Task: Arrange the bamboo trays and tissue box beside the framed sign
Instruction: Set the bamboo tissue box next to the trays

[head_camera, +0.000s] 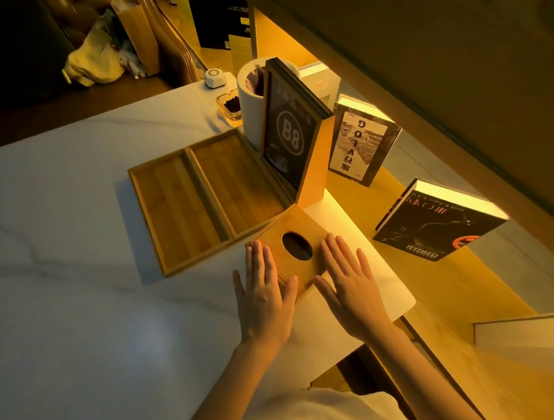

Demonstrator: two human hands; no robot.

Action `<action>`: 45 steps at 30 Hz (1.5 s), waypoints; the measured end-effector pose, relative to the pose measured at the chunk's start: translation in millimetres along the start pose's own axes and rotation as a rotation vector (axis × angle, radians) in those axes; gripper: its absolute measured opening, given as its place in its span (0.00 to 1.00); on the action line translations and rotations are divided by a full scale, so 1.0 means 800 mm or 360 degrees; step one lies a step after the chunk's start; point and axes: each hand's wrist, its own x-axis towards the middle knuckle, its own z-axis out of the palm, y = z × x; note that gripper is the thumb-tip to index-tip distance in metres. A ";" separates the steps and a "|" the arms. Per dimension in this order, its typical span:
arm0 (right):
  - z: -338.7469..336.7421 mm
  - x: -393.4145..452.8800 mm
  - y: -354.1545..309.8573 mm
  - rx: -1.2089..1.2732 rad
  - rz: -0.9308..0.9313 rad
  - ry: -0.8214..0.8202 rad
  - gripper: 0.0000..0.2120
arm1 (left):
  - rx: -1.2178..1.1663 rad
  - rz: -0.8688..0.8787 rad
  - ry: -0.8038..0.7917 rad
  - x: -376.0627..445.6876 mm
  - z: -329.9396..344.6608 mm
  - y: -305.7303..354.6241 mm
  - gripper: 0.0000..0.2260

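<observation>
Two shallow bamboo trays lie side by side on the white marble table (63, 288): the left tray (178, 212) and the right tray (238, 183), which reaches the base of the framed "B8" sign (292, 137). A bamboo tissue box (286, 228) with a dark oval hole on top sits in front of the sign, touching the trays' near corner. My left hand (264, 295) lies flat with its fingers on the box's left near part. My right hand (348, 280) lies flat on the box's right near edge. Both hands have their fingers spread and grip nothing.
A white cylindrical bin (251, 107), a glass ashtray (230, 107) and a small white call button (215, 78) stand behind the sign. Books (359, 140) (432, 226) lean on the lit wooden shelf at right. The table's rounded corner (404, 302) is just right of my right hand.
</observation>
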 end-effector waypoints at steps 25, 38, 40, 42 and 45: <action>0.020 -0.015 -0.055 0.0005 0.0263 0.0250 0.32 | 0.0112 0.0288 -0.0379 0.025 -0.033 -0.035 0.31; 0.029 -0.003 -0.060 -0.0262 0.0344 0.0274 0.32 | 0.0097 0.0338 -0.0424 0.042 -0.026 -0.028 0.29; 0.028 0.001 -0.053 -0.0248 0.0325 0.0293 0.32 | 0.0089 0.0341 -0.0433 0.047 -0.025 -0.022 0.29; 0.025 0.004 -0.046 -0.0213 0.0320 0.0328 0.32 | 0.0086 0.0348 -0.0440 0.053 -0.024 -0.016 0.30; 0.021 0.010 -0.037 -0.0170 0.0323 0.0358 0.32 | 0.0082 0.0356 -0.0472 0.064 -0.020 -0.007 0.30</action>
